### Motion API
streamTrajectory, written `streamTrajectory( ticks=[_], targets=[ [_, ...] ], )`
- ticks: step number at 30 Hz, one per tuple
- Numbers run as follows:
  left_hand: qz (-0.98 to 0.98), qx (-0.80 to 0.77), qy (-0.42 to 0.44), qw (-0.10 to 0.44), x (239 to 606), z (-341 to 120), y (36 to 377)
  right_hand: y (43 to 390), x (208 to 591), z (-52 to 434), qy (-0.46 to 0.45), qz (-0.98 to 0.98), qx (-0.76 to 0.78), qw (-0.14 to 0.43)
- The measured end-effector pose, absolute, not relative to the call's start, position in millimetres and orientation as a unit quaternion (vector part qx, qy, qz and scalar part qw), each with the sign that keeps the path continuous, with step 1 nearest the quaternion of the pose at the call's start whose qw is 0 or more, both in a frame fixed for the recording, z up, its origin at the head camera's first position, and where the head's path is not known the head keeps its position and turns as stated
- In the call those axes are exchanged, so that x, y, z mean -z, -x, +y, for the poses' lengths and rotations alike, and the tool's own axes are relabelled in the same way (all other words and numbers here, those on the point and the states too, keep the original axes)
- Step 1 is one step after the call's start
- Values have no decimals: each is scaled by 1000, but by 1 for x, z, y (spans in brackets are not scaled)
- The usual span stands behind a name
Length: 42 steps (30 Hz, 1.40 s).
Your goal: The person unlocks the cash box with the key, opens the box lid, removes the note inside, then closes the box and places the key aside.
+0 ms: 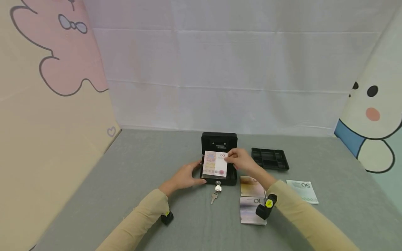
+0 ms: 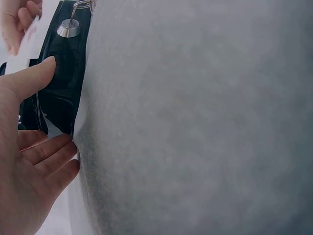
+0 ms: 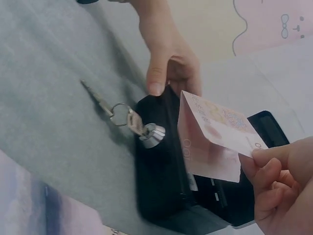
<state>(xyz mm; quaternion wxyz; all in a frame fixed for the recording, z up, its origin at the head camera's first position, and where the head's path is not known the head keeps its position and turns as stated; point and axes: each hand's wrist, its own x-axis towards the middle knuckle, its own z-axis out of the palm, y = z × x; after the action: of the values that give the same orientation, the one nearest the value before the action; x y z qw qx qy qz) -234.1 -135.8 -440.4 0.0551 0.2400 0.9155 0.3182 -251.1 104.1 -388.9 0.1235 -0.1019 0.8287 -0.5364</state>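
I see a wide desk (image 1: pixel 125 181) covered with a plain grey cloth, running back to a white sheet hung behind it. Near the middle sits a small black metal cash box (image 1: pixel 220 177) with its lid raised, a silver key (image 1: pixel 217 188) in its front lock and a second key dangling onto the cloth. To the right of the box, a black plastic coin tray (image 1: pixel 270 158) with several compartments lies flat on the cloth. In front of the tray I count three loose paper notes: a brownish note (image 1: pixel 249 186), a purplish note marked 10 (image 1: pixel 249 211) just below it, and a greenish note marked 50 (image 1: pixel 303 191) further right, apart from the other two.
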Motion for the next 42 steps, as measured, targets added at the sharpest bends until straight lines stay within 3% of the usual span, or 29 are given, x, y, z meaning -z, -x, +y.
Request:
streamTrajectory(
  ticks=[20, 32, 42],
  targets=[
    [920, -311, -233, 57, 441, -137, 236, 221, 345, 171, 91, 823, 540, 151],
    [921, -305, -236, 56, 442, -138, 238, 173, 353, 233, 53, 853, 495, 158],
    [920, -313, -227, 62, 443, -137, 238, 143, 369, 267, -42, 864, 459, 205]
  ],
)
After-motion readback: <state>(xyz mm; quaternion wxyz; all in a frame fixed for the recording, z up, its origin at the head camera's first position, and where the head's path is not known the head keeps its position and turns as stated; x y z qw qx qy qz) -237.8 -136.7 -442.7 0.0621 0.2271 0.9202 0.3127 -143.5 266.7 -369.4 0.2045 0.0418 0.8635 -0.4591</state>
